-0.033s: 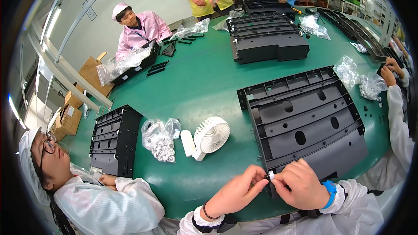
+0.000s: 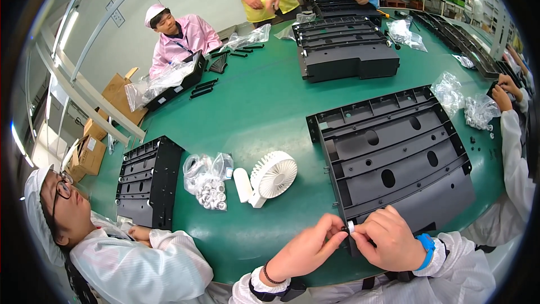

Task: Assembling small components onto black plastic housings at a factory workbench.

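Note:
A black slotted panel (image 2: pixel 402 155) with raised ribs and oval holes lies on the green table in front of me. At its near left corner, my right hand (image 2: pixel 389 240) pinches a small white roller (image 2: pixel 351 227) against the side edge. My left hand (image 2: pixel 308 246) meets it from the left, thumb and forefinger closed on a small black piece (image 2: pixel 343 228), possibly a screw or pin. Fingers hide most of both parts. Left of the panel stands a white handheld fan (image 2: pixel 274 175), and beside that is a clear bag of white rollers (image 2: pixel 212 191).
A smaller black frame (image 2: pixel 138 186) stands at left near a seated co-worker (image 2: pixel 140 259). Another black frame (image 2: pixel 349 50) is at the far side. Bags of white parts (image 2: pixel 480 111) lie right of my panel. A black bin (image 2: pixel 177 87) sits far left.
At the far side, the people in yellow and blue have shifted slightly left. My hands and the parts in them look unmoved.

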